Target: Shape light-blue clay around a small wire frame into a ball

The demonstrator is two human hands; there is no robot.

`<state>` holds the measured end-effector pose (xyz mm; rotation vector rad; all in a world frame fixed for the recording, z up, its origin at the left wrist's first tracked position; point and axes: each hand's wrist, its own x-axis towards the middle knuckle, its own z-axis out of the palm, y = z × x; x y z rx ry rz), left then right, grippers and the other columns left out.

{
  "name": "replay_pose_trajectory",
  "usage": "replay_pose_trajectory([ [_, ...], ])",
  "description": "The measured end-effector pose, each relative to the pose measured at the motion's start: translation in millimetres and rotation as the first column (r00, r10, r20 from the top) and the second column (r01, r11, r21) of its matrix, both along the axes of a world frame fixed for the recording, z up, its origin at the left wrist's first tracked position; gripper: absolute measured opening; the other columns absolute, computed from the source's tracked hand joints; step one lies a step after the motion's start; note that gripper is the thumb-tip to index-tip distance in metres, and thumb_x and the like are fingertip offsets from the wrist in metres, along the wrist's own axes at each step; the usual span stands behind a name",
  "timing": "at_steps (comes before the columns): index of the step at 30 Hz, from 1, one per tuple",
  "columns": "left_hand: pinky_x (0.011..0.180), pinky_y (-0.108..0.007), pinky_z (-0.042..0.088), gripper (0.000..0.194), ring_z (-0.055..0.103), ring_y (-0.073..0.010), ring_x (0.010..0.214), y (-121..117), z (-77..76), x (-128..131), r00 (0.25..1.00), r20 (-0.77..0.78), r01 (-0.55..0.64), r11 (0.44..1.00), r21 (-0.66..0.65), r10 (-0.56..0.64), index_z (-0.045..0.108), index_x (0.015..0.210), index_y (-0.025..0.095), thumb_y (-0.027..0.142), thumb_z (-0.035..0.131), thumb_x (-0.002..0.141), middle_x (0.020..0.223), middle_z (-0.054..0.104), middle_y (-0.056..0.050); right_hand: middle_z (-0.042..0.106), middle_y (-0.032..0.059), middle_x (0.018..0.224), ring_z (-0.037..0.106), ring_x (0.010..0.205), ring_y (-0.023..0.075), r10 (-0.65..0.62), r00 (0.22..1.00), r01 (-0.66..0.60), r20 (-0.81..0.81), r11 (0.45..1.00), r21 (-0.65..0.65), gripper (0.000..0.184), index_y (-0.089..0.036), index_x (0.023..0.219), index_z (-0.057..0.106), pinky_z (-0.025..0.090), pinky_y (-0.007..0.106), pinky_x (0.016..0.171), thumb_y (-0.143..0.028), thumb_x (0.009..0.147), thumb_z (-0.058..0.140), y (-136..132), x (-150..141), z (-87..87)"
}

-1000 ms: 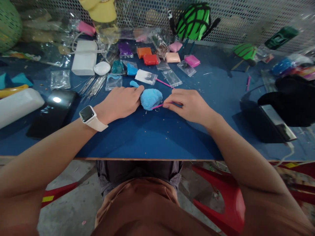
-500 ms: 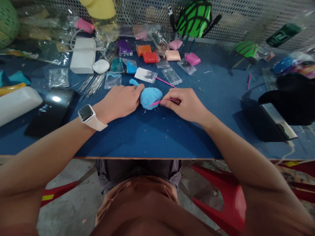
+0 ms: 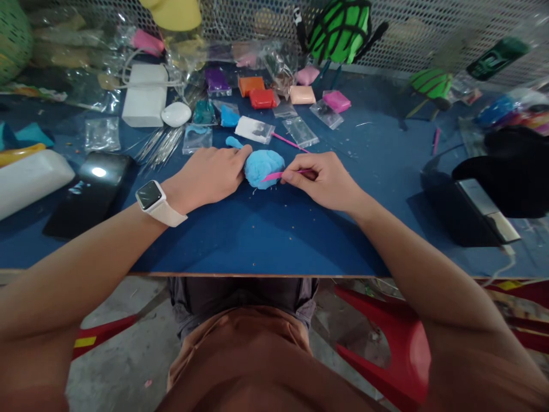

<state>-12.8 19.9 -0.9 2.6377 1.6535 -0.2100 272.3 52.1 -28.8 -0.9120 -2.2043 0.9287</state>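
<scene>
My left hand [image 3: 212, 174] lies against left side of blue lump [image 3: 265, 162], fingertips partly hidden; can't tell whether they grip. My right hand [image 3: 326, 180] pinches slim pink tool [image 3: 273, 176], fingers nearly closed, rear end partly lost behind them. Tool runs sideways, tip pointing left over lump's near face. Lump rounded, clay-like, unevenly creased, on blue table [image 3: 257, 243] between hands.

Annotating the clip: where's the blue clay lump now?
In the head view, the blue clay lump sits near the middle on the blue table, between the left hand and right hand, with the pink tool at its near side.
</scene>
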Motion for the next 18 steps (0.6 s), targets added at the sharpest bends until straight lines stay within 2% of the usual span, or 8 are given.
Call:
replay_pose_trajectory([
  [5, 0.064, -0.039, 0.031, 0.052, 0.070, -0.0284, 0.073, 0.0, 1.3, 0.1, 1.000, 0.007, -0.004, 1.000, -0.006, 0.004, 0.061, 0.160, 0.013, 0.033, 0.030, 0.123, 0.099, 0.076, -0.016, 0.075, 0.0012, 0.076, 0.046, 0.061, 0.0115, 0.001, 1.000, -0.001, -0.029, 1.000, -0.010, 0.050, -0.021, 0.090, 0.089, 0.035, 0.035, 0.061, -0.067, 0.109, 0.083, -1.4, -1.1, 1.2],
  [10, 0.067, -0.039, 0.037, 0.059, 0.070, -0.0287, 0.074, -0.3, 1.5, -0.8, 1.000, 0.022, 0.002, 1.000, -0.029, -0.001, 0.054, 0.171, 0.012, 0.033, 0.027, 0.123, 0.103, 0.077, -0.017, 0.063, -0.0030, 0.063, 0.038, 0.055, 0.0110, -0.001, 0.999, -0.003, -0.051, 0.997, -0.075, 0.061, -0.023, 0.088, 0.087, 0.031, 0.035, 0.056, -0.081, 0.107, 0.080, -2.7, -0.6, 2.7],
  [12, 0.068, -0.038, 0.038, 0.058, 0.071, -0.0283, 0.075, -0.3, 1.0, -1.1, 1.000, 0.029, 0.001, 1.000, -0.025, 0.000, 0.055, 0.170, 0.012, 0.033, 0.029, 0.123, 0.105, 0.078, -0.017, 0.064, -0.0028, 0.063, 0.039, 0.055, 0.0111, -0.010, 0.999, 0.007, -0.045, 0.997, -0.072, 0.058, -0.023, 0.087, 0.086, 0.032, 0.034, 0.057, -0.076, 0.108, 0.081, -3.3, 0.4, 3.5],
  [16, 0.066, -0.038, 0.035, 0.055, 0.070, -0.0279, 0.074, 0.0, 1.0, -0.8, 1.000, 0.012, -0.001, 1.000, -0.016, 0.001, 0.057, 0.166, 0.012, 0.032, 0.029, 0.123, 0.101, 0.077, -0.017, 0.074, 0.0004, 0.071, 0.049, 0.060, 0.0122, -0.009, 1.000, 0.009, -0.001, 1.000, -0.010, 0.040, -0.022, 0.084, 0.085, 0.037, 0.035, 0.061, -0.053, 0.108, 0.083, -5.0, 0.8, 4.4],
  [18, 0.064, -0.039, 0.033, 0.056, 0.068, -0.0279, 0.072, -0.1, 1.5, -0.6, 1.000, 0.008, 0.001, 1.000, -0.016, -0.001, 0.056, 0.166, 0.011, 0.031, 0.029, 0.122, 0.098, 0.076, -0.016, 0.075, 0.0006, 0.072, 0.051, 0.061, 0.0124, -0.007, 1.000, 0.007, 0.016, 1.000, 0.009, 0.036, -0.021, 0.082, 0.084, 0.039, 0.036, 0.064, -0.047, 0.108, 0.082, -5.9, -0.4, 4.2],
])
